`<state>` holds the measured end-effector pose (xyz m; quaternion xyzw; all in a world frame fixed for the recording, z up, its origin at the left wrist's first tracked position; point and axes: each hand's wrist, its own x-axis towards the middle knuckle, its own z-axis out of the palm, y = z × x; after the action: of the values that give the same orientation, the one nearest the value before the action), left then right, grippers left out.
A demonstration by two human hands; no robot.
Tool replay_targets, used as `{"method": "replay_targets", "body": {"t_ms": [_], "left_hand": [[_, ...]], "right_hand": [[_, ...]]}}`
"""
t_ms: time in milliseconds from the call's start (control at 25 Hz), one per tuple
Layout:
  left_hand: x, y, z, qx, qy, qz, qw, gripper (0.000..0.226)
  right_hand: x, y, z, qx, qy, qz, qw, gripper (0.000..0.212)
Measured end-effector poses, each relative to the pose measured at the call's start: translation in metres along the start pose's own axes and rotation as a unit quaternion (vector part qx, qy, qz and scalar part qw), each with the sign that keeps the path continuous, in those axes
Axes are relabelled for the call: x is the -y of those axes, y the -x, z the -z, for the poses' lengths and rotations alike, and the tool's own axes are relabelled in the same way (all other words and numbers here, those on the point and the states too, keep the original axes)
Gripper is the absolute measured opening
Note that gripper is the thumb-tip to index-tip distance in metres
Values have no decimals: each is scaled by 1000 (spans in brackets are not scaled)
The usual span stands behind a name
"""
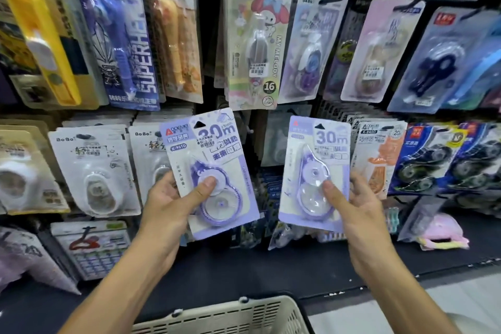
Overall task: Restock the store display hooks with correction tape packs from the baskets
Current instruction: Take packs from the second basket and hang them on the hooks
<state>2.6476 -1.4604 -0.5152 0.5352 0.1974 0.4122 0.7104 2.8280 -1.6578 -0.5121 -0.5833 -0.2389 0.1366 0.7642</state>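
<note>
Two purple "30m" correction tape packs are being held upright before the display: the left pack [210, 171] tilting leftward, the right pack [315, 173] nearly straight, well apart.

We hold a purple pack [210, 173] in our left hand [168, 203] and another [314, 171] in our right hand [352, 206], thumbs pressing the blisters. A basket [230, 317] sits below, before the hung display [252, 40].
</note>
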Motion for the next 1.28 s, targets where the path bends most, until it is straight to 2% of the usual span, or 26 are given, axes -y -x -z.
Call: {"method": "replay_targets", "body": {"t_ms": [120, 200, 360, 480, 560, 640, 680, 760, 800, 840, 920, 960, 1080, 1160, 1200, 1280], "left_hand": [[3, -4, -6, 10, 5, -6, 1000, 44], [5, -3, -13, 19, 10, -1, 1000, 45], [4, -1, -20, 26, 22, 8, 999, 40], [2, 3, -25, 31, 25, 17, 999, 43], [4, 7, -32, 40, 14, 25, 999, 44], [7, 13, -44, 79, 12, 42, 996, 44], [9, 15, -48, 101, 5, 44, 994, 41], [5, 15, -50, 99, -67, 3, 993, 30], [3, 11, -45, 66, -158, -57, 984, 22], [1, 7, -37, 14, -284, -136, 949, 16], [-3, -5, -23, -64, -496, -268, 823, 28], [-5, -13, -16, -66, -549, -274, 787, 38], [-3, -30, -7, -33, -617, -200, 760, 59], [5, -30, -8, -11, -643, -196, 740, 66], [10, -28, -10, -2, -644, -196, 740, 67], [20, -21, -14, 22, -635, -191, 748, 66]], "right_hand": [[2, 1, 15, -77, 43, 23, 996, 37], [3, 1, 22, -91, 91, 40, 991, 31], [-5, -4, 26, -89, 65, -45, 993, 25], [-4, -3, 9, -35, 17, -114, 993, 51], [-10, 5, -12, 74, 67, -94, 991, 69], [-18, 17, -36, 172, 71, -59, 981, 85], [-22, 20, -44, 181, 58, -23, 981, 83], [-21, 19, -48, 118, -3, 32, 993, 72], [-17, 16, -42, 58, -41, 36, 997, 64], [-13, 12, -33, -1, -69, 29, 997, 56], [-6, 10, -8, -72, -54, 3, 996, 38], [-5, 9, 2, -81, -22, -15, 996, 35], [-2, 7, 15, -71, 50, -31, 996, 33], [-4, -4, 16, -76, 48, -24, 996, 19], [-6, -13, 18, -81, 63, -33, 994, 18], [-8, -38, 16, -69, 99, -88, 989, 31]]}}
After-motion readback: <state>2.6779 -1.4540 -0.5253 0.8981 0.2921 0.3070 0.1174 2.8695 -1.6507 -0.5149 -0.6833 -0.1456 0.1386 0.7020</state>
